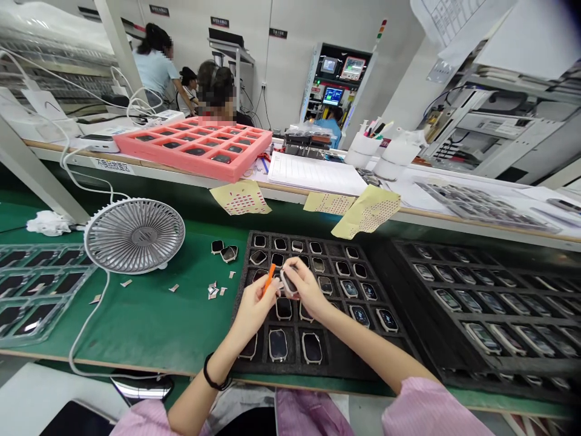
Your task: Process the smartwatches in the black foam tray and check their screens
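My left hand (259, 301) is closed around a thin orange stick-like tool (269, 277), which points up and away from me. Fingers of my right hand (303, 283) pinch a smartwatch body (288, 283) with a pale frame, right beside the orange tool. Whether the tool touches the watch I cannot tell. Both hands are above a black foam tray (295, 358), whose compartments hold many watch bodies with dark screens, such as one watch (278, 345) at the near side. The hands and forearms hide some compartments.
Left of the tray lie two loose watches (229, 253) and small paper-like scraps (213, 290). Further left are a round fan (140, 236) and clear plastic trays (45, 309). A second foam tray (436, 351) stands right. The shelf ahead bears a red foam tray (236, 172); yellow sheets (367, 212) hang from its edge.
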Demonstrator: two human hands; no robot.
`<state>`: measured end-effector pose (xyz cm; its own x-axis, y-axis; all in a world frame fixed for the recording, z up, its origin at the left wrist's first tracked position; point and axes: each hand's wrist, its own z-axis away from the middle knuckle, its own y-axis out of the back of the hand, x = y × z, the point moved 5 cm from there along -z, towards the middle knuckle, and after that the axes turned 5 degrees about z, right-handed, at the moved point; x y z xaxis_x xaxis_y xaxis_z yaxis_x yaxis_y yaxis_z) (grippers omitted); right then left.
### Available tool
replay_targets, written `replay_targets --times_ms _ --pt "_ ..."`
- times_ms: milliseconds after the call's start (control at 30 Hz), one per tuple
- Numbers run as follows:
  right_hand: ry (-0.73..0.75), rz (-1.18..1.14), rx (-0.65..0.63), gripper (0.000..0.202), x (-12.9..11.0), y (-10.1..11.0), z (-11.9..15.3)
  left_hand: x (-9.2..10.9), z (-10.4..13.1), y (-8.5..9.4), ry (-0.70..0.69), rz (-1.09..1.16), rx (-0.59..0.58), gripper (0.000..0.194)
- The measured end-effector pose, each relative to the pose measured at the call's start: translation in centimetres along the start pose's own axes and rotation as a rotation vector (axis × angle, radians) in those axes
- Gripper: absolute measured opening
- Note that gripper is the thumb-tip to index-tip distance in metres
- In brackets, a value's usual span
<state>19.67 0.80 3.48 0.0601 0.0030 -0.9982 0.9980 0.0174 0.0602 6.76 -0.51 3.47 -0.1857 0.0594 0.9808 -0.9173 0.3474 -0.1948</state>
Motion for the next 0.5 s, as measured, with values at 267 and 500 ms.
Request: replay_targets --times_ms 267,500 --pt "0.054 0.633 0.494 0.030 2.3 16.4 -7.4 -0.2 1.7 10.0 -0.035 -0.681 0.324 0.042" --pt "0.002 0.733 0.545 0.025 5.5 20.0 -8.0 -0.6 2.4 12.4 0.052 -0.894 0.386 0.041"
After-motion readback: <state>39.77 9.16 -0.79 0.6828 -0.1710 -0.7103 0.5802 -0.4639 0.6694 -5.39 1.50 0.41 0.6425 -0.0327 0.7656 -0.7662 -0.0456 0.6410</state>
